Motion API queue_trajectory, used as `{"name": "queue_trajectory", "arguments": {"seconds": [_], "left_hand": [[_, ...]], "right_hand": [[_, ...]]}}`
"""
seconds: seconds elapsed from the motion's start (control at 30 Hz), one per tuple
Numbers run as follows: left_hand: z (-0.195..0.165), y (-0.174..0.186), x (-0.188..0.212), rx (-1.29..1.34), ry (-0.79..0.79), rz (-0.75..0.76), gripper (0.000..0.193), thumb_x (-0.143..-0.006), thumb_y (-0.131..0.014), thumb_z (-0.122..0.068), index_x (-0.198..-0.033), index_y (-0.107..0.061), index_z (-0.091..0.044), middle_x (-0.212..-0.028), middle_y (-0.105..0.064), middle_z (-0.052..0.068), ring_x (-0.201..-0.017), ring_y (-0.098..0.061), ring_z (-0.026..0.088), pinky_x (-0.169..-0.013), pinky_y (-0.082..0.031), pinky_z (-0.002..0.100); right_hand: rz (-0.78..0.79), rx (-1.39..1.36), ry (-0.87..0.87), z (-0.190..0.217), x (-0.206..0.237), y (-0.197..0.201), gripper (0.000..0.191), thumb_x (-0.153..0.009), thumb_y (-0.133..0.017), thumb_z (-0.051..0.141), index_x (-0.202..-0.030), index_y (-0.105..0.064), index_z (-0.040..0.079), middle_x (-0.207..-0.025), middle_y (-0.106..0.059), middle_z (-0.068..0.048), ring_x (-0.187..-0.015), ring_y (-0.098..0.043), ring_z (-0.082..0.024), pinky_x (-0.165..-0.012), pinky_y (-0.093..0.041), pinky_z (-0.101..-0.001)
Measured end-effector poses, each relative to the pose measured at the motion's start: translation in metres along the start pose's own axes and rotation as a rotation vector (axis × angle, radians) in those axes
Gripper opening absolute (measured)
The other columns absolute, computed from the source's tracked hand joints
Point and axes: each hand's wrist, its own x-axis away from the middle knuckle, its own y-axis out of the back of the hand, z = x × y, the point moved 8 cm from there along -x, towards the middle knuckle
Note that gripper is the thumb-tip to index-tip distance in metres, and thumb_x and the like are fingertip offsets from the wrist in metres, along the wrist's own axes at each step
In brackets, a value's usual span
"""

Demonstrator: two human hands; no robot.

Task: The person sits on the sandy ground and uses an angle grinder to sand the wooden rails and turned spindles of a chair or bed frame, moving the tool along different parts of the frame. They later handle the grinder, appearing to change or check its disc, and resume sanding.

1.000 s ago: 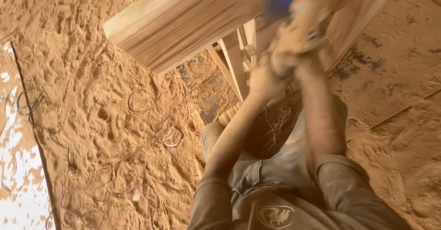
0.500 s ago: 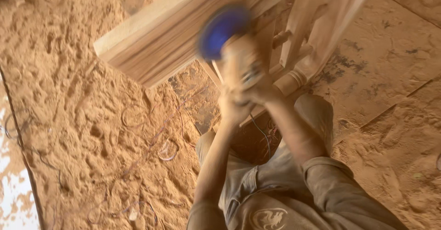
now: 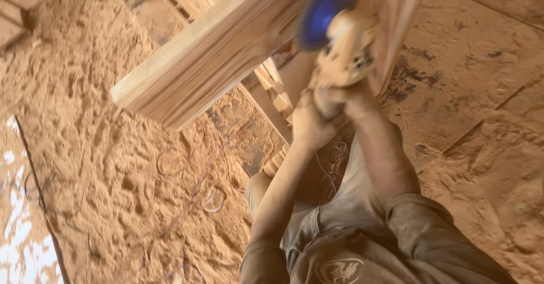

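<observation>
Sawdust covers the floor on the left side. Both hands clench a dust-coated power sander with a blue disc; the left hand has its grip closed on the lower handle, the right hand clenched just beside it. The disc sits against a pale wooden frame, blurred, above the person's knees.
</observation>
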Motion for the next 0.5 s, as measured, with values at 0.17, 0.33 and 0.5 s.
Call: {"name": "queue_trajectory", "arguments": {"seconds": [0.17,0.33,0.5], "left_hand": [[-0.007,0.000,-0.003,-0.092,-0.073,-0.024,0.086,-0.072,-0.088,-0.040,-0.131,-0.046,0.007,-0.102,-0.073,0.026,-0.091,-0.076,0.039,-0.081,-0.063,0.045],[0.043,0.017,0.019,-0.008,-0.007,-0.051,0.074,-0.072,-0.084,-0.036,-0.125,-0.051,0.003,-0.103,-0.074,0.023,-0.086,-0.079,0.035,-0.078,-0.066,0.041],[0.112,0.046,0.070,0.041,0.245,-0.090,0.082,-0.072,-0.081,-0.036,-0.132,-0.043,0.005,-0.100,-0.074,0.021,-0.082,-0.079,0.033,-0.072,-0.067,0.039]], "right_hand": [[-0.006,-0.018,-0.016,0.005,0.001,0.001,0.058,-0.079,-0.086,0.010,-0.130,-0.059,0.004,-0.105,-0.072,-0.007,-0.099,-0.074,-0.019,-0.090,-0.066,-0.0360],[0.032,-0.064,-0.034,-0.040,0.006,-0.028,0.060,-0.079,-0.087,0.008,-0.132,-0.058,0.004,-0.110,-0.070,-0.008,-0.101,-0.072,-0.020,-0.091,-0.066,-0.0375],[0.104,-0.063,-0.053,-0.101,0.028,-0.080,0.064,-0.078,-0.088,0.008,-0.134,-0.058,0.005,-0.116,-0.068,-0.008,-0.106,-0.069,-0.020,-0.092,-0.066,-0.0386]]}}
